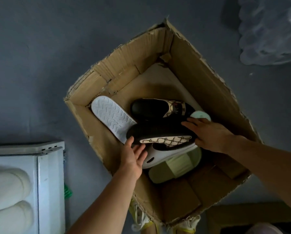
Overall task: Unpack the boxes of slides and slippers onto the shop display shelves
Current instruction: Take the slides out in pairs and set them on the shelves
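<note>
An open cardboard box (209, 85) stands on the grey floor. Inside lie a black slide with a beige patterned strap (158, 134), its twin (160, 108) farther back, a white slide sole-up (111, 119), a white clog (163, 154) and a pale green slide (175, 166). My left hand (134, 156) touches the near black slide's left end with fingers spread. At that slide's right end rests my right hand (210, 134), fingers over its edge. A mint green piece (200, 115) peeks out beyond my right hand.
A white display shelf (45, 174) at the lower left carries two cream slippers (8, 198). A clear plastic bag (269, 31) lies at the upper right. More cardboard (251, 211) sits at the lower right. My shoes (139, 218) show below the box.
</note>
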Motion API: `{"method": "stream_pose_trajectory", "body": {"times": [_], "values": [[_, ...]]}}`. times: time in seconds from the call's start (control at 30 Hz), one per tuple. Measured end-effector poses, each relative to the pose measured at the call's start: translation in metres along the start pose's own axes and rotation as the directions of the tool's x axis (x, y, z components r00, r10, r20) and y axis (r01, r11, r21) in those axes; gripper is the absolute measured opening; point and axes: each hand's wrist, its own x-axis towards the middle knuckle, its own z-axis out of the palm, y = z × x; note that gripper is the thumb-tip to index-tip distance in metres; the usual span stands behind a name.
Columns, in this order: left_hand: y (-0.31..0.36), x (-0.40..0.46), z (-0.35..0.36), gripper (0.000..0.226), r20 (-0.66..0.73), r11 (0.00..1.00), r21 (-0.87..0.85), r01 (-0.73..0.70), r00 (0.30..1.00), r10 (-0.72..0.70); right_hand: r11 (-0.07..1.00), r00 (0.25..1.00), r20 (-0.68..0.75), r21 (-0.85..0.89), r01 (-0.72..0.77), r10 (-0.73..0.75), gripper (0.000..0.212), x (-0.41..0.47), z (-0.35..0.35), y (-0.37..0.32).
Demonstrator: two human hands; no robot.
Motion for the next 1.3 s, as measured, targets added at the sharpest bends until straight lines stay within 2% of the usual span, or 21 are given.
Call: {"method": "stream_pose_trajectory", "body": {"times": [0.07,0.13,0.2,0.27,0.33,0.4,0.47,0.57,0.63,0.7,0.77,0.87,0.9,0.93,0.97,1.0,1.03,1.1,1.17,1.23,1.3], "values": [[0.006,-0.002,0.002,0.032,0.074,0.998,-0.044,-0.047,0.996,0.05,1.0,0.991,-0.134,0.012,0.003,-0.001,0.062,-0.007,-0.005,0.001],[0.017,-0.003,0.008,0.043,0.149,0.993,-0.052,-0.108,0.982,0.115,0.988,0.973,-0.225,0.155,-0.026,0.061,0.053,-0.011,-0.014,-0.002],[0.03,-0.005,0.019,0.041,0.161,0.985,0.013,-0.173,0.972,0.169,0.924,0.956,-0.234,0.374,-0.077,0.175,0.047,-0.012,-0.02,-0.008],[0.039,-0.007,0.028,0.038,0.107,0.956,0.146,-0.255,0.965,0.241,0.795,0.936,-0.193,0.592,-0.128,0.295,0.04,-0.014,-0.021,-0.016],[0.043,-0.008,0.032,0.041,0.058,0.919,0.259,-0.298,0.954,0.293,0.601,0.913,-0.126,0.786,-0.147,0.389,0.029,-0.015,-0.018,-0.027],[0.041,-0.009,0.033,0.05,0.077,0.913,0.306,-0.269,0.963,0.258,0.241,0.889,0.021,0.959,-0.147,0.457,0.023,-0.015,-0.018,-0.042],[0.034,-0.009,0.032,0.066,0.128,0.929,0.315,-0.192,0.979,0.159,-0.143,0.888,0.189,0.98,-0.141,0.419,0.019,-0.014,-0.022,-0.057],[0.028,-0.01,0.03,0.086,0.262,0.964,0.236,-0.125,0.963,0.061,-0.408,0.894,0.29,0.903,-0.136,0.343,0.014,-0.009,-0.022,-0.071],[0.029,-0.008,0.029,0.091,0.333,0.968,0.184,-0.168,0.938,0.099,-0.485,0.914,0.324,0.857,-0.175,0.243,0.023,-0.004,-0.018,-0.076],[0.028,-0.004,0.029,0.087,0.282,0.959,0.159,-0.233,0.942,0.182,-0.442,0.931,0.343,0.859,-0.258,0.125,0.028,0.0,-0.014,-0.079],[0.027,0.006,0.025,0.071,0.14,0.937,0.192,-0.291,0.954,0.267,-0.247,0.945,0.324,0.92,-0.303,0.05,0.027,0.002,-0.015,-0.08],[0.028,0.017,0.009,0.058,0.047,0.933,0.18,-0.312,0.95,0.308,0.064,0.951,0.208,0.972,-0.227,0.228,0.029,0.017,-0.02,-0.071],[0.029,0.02,0.005,0.06,0.033,0.928,0.182,-0.324,0.946,0.324,0.244,0.939,0.098,0.952,-0.185,0.329,0.025,0.025,-0.022,-0.064],[0.029,0.022,0.0,0.063,0.021,0.92,0.197,-0.339,0.94,0.342,0.497,0.929,-0.06,0.857,-0.139,0.364,0.028,0.034,-0.024,-0.056],[0.029,0.023,-0.004,0.066,0.013,0.911,0.212,-0.353,0.933,0.359,0.749,0.936,-0.19,0.654,-0.105,0.296,0.041,0.044,-0.023,-0.048],[0.029,0.024,-0.006,0.067,0.015,0.903,0.222,-0.367,0.927,0.374,0.912,0.957,-0.23,0.403,-0.073,0.179,0.057,0.055,-0.022,-0.042],[0.028,0.026,-0.009,0.067,0.023,0.896,0.228,-0.38,0.922,0.385,0.985,0.979,-0.183,0.166,-0.055,0.085,0.068,0.066,-0.022,-0.038],[0.026,0.025,-0.012,0.072,0.048,0.888,0.235,-0.394,0.918,0.395,0.983,0.998,-0.045,-0.178,-0.048,0.04,0.071,0.086,-0.024,-0.037],[0.026,0.021,-0.013,0.08,0.072,0.892,0.235,-0.386,0.922,0.38,0.942,0.997,-0.017,-0.329,-0.071,0.069,0.055,0.097,-0.029,-0.043],[0.027,0.014,-0.013,0.082,0.084,0.898,0.249,-0.364,0.931,0.354,0.926,0.997,-0.023,-0.369,-0.077,0.074,0.041,0.097,-0.035,-0.047],[0.028,0.004,-0.014,0.082,0.107,0.897,0.268,-0.352,0.936,0.335,0.948,0.995,-0.051,-0.303,-0.096,0.085,0.036,0.087,-0.038,-0.043]]}}
